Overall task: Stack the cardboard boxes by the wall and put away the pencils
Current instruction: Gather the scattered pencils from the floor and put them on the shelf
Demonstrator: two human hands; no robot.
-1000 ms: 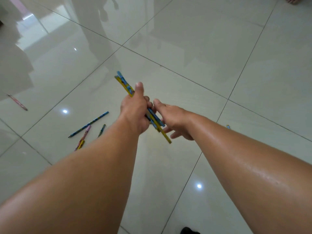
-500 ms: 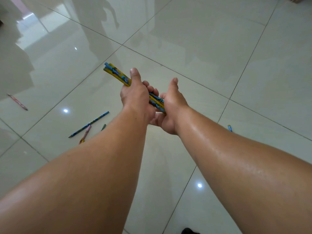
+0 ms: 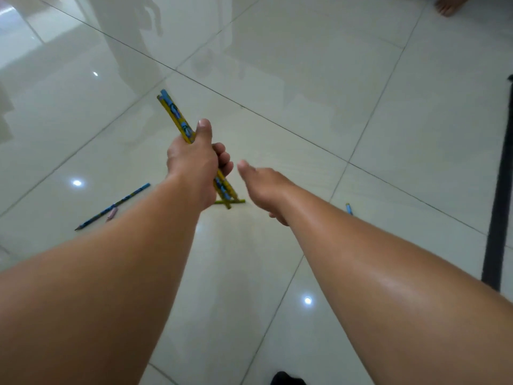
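My left hand [image 3: 194,165] grips a bundle of yellow and blue pencils [image 3: 175,115], thumb laid along them, their upper ends pointing up and to the left. My right hand [image 3: 263,187] hovers just to the right of the bundle without touching it, holding nothing, its thumb straight and its fingers turned down, mostly hidden. A green pencil [image 3: 231,201] lies on the tiled floor under the bundle's lower end. Further left a long blue pencil [image 3: 113,206] and a pink pencil [image 3: 112,213] lie on the floor. No cardboard box is in view.
A short blue pencil [image 3: 349,208] lies on the floor beside my right forearm. A black pole [image 3: 499,190] runs down the right edge. Another person's bare foot [image 3: 449,5] shows at the top right. A dark object [image 3: 287,379] sits at the bottom edge.
My right hand has let go of the bundle and drawn off to the right. My left hand keeps the pencils and has tilted them steeper. The green pencil on the floor has come into view.
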